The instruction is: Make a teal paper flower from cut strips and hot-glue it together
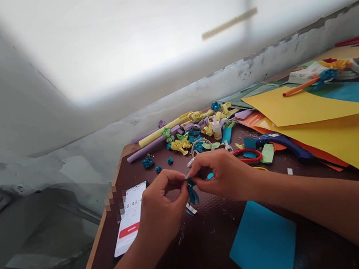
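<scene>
My left hand (pixel 160 210) and my right hand (pixel 223 174) meet above the dark table (pixel 207 250), fingertips pinched together on a small blue paper piece (pixel 192 193) whose cut strips hang down between them. A white scrap dangles just below it. A blue paper square (pixel 264 242) lies flat on the table below my right forearm. A phone (pixel 129 217) with a running timer lies just left of my left hand.
Red-handled scissors (pixel 249 154), a blue glue gun (pixel 283 144) and a small glue bottle (pixel 216 129) lie behind my hands. Several crumpled paper flowers and rolled paper tubes (pixel 152 140) crowd the far edge. Yellow sheets (pixel 303 108), orange and blue sheets cover the right side. A grey wall stands behind.
</scene>
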`<state>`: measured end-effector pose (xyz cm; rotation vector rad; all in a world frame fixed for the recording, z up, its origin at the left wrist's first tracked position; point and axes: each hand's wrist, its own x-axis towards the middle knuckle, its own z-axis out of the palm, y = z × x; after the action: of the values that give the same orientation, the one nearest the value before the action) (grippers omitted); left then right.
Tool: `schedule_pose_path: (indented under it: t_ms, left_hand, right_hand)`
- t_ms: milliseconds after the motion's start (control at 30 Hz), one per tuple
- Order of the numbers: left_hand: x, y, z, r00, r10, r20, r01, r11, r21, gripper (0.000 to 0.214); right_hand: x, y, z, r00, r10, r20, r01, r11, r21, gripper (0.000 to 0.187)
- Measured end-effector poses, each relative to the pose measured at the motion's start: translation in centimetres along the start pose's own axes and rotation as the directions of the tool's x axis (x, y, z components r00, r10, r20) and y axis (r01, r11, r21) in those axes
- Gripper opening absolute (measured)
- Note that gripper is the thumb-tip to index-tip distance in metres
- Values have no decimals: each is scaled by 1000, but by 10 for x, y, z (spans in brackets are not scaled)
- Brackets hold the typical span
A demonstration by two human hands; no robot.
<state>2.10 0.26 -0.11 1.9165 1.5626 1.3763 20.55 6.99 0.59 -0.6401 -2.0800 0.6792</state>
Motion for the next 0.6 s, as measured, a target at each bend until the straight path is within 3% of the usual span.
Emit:
schedule_pose_path:
  t_ms: [100,267,467,600]
  left_hand:
    - [0,3,1,1000,-24,-6,24,1000,-3,16]
    - [3,8,-3,992,-86,90,94,991,-90,19]
    - [2,8,-1,996,-83,22,84,995,-49,17]
    - [1,5,0,1000,-22,3,22,998,-67,12]
  right_hand:
    - [0,0,2,1000,23,4,-23,1000,13,7]
    - [-1,0,2,1000,7,17,-8,1000,14,12]
    - [-1,-2,3,1000,-1,19,1,999,32,13]
    - [-1,0,1,998,-34,61,38,997,-66,18]
